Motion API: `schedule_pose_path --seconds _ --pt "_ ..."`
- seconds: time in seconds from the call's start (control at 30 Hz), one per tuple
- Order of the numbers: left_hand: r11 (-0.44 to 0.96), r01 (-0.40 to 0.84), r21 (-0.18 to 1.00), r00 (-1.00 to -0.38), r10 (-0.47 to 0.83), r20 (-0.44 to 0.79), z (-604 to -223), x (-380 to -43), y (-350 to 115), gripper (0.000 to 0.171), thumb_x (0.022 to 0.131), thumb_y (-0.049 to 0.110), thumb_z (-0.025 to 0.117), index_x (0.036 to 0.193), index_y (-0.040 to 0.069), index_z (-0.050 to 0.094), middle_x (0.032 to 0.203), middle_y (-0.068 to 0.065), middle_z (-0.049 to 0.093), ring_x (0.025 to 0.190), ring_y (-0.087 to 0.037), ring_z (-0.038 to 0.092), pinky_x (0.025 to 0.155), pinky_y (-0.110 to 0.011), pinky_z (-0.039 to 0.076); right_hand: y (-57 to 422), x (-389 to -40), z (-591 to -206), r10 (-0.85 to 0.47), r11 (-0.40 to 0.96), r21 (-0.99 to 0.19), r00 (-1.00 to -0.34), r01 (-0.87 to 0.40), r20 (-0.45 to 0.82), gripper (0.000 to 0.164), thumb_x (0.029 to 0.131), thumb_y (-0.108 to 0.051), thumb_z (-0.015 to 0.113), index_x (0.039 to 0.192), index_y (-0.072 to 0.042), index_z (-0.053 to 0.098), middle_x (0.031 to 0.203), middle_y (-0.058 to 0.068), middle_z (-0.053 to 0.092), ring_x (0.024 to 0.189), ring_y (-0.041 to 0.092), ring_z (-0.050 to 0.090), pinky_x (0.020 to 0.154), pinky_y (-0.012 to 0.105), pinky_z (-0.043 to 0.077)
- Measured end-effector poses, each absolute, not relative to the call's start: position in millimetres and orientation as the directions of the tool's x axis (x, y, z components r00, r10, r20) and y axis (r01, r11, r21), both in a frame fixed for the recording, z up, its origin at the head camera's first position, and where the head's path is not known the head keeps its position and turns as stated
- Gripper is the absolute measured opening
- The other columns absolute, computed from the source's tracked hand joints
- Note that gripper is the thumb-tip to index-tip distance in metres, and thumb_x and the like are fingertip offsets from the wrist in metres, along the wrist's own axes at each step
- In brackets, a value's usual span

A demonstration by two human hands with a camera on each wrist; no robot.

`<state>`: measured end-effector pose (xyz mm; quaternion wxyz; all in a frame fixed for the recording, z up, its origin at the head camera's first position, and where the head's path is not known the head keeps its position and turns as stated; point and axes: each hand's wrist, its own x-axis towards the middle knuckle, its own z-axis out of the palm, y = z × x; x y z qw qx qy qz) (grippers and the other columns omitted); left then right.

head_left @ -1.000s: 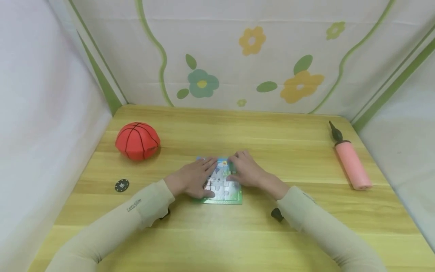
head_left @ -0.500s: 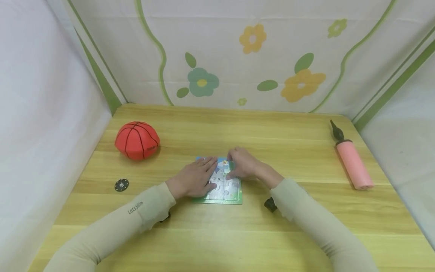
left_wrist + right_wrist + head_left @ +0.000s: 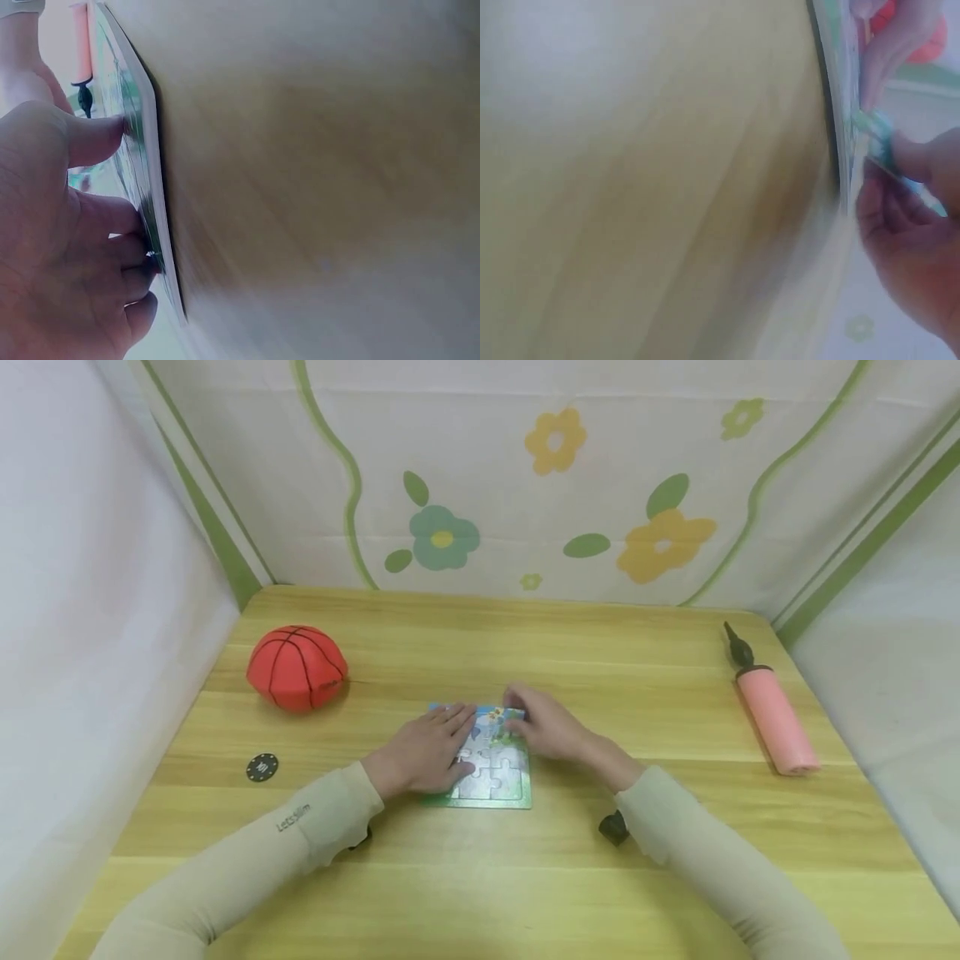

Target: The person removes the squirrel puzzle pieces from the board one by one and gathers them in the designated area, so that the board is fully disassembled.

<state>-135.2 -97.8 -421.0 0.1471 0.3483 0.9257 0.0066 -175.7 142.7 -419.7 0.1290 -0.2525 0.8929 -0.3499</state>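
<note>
Right grip: one hand (image 3: 551,724), my right, thumb and fingers pinching one puzzle piece (image 3: 883,146) that sits tilted at the puzzle's far right corner – whether its edge touches the board I cannot tell
Left grip: one hand (image 3: 427,756), my left, nothing pinched in it; I lay it palm down over the puzzle's left side, fingers stretched toward the far edge, thumb out across the pieces
Puzzle: one square puzzle board (image 3: 487,804), lying flat near the middle of the table, between my two hands; its interlocking pieces make up a pale picture with a green border below and blue above; my left hand covers some, so I cannot give their full count
Sleeves: two, both pale, the left sleeve (image 3: 255,852) with one line of dark lettering, the right sleeve (image 3: 720,860) reaching in from the other side
Dark objects: two, one dark object (image 3: 613,828) beside my right cuff, the other partly hidden under my left cuff
Ball: one red ball (image 3: 297,668) with black seam lines, far left on the table
Chip: one round black chip (image 3: 262,767), pale dots round its rim, nearer me than the ball
Pump: one pink pump (image 3: 776,718) with one black nozzle pointing away from me, well apart on the right
Table: one wood-grain table (image 3: 480,893) under it all
</note>
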Motion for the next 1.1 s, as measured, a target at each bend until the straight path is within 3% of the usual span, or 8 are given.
schedule_pose_path --seconds 0.17,0.37,0.5,0.7,0.87,0.97,1.1 --pt "0.757 0.638 0.140 -0.712 0.650 -0.267 -418.7 -135.6 -97.8 0.077 0.108 0.049 0.043 0.163 -0.002 0.024 0.175 -0.017 0.017 0.164 -0.033 0.019 0.136 -0.050 0.022 185.4 -180.9 -415.1 -0.467 0.614 -0.732 -0.884 -0.297 -0.032 0.017 0.099 -0.007 0.066 0.113 -0.006 0.059 0.109 0.014 0.072 0.102 0.026 0.072 0.091 0.036 0.064" --pt "0.771 0.613 0.170 -0.721 0.635 -0.278 -418.5 -134.3 -101.9 0.078 0.107 0.049 0.044 0.164 0.000 0.023 0.176 -0.015 0.016 0.165 -0.032 0.017 0.136 -0.049 0.019 262.8 -196.0 -419.2 -0.441 0.706 -0.629 -0.897 -0.326 -0.029 0.017 0.095 -0.004 0.071 0.110 -0.003 0.061 0.100 0.015 0.072 0.084 0.018 0.065 0.072 0.023 0.055" --pt "0.779 0.602 0.174 -0.729 0.626 -0.277 -420.1 -133.8 -104.3 0.078 0.107 0.050 0.044 0.164 0.000 0.024 0.176 -0.014 0.016 0.165 -0.032 0.017 0.136 -0.049 0.019 298.3 -201.8 -420.8 -0.423 0.765 -0.566 -0.903 -0.309 -0.078 0.020 0.094 -0.006 0.073 0.111 -0.003 0.062 0.098 0.016 0.074 0.079 0.016 0.061 0.070 0.021 0.051" --pt "0.778 0.603 0.176 -0.732 0.627 -0.268 -421.3 -134.4 -106.7 0.078 0.107 0.051 0.044 0.164 0.001 0.024 0.176 -0.014 0.018 0.165 -0.031 0.018 0.136 -0.049 0.019 309.8 -206.6 -417.2 -0.388 0.808 -0.526 -0.912 -0.267 -0.133 0.019 0.096 -0.008 0.072 0.112 -0.003 0.065 0.102 0.015 0.072 0.090 0.022 0.063 0.079 0.033 0.054" --pt "0.776 0.606 0.174 -0.730 0.630 -0.266 -420.5 -134.4 -108.6 0.078 0.107 0.051 0.046 0.163 0.001 0.026 0.175 -0.014 0.019 0.164 -0.032 0.019 0.136 -0.049 0.020 308.4 -213.1 -419.6 -0.437 0.790 -0.539 -0.885 -0.291 -0.162 0.016 0.095 -0.007 0.072 0.109 0.000 0.067 0.106 0.017 0.072 0.096 0.028 0.066 0.087 0.044 0.059" --pt "0.774 0.610 0.167 -0.726 0.631 -0.273 -418.5 -134.8 -107.5 0.078 0.107 0.050 0.046 0.163 0.000 0.027 0.175 -0.015 0.020 0.164 -0.032 0.020 0.136 -0.049 0.021 307.9 -216.1 -420.8 -0.462 0.781 -0.544 -0.870 -0.307 -0.173 0.018 0.094 -0.007 0.073 0.109 0.002 0.068 0.109 0.019 0.073 0.102 0.032 0.069 0.096 0.057 0.058" --pt "0.774 0.615 0.151 -0.723 0.630 -0.284 -415.2 -137.3 -104.3 0.078 0.106 0.049 0.048 0.163 0.000 0.028 0.174 -0.015 0.021 0.164 -0.032 0.021 0.136 -0.047 0.021 302.1 -221.0 -414.4 -0.484 0.784 -0.519 -0.858 -0.339 -0.171 0.022 0.095 -0.007 0.072 0.113 0.005 0.068 0.108 0.021 0.073 0.097 0.029 0.067 0.090 0.050 0.059"
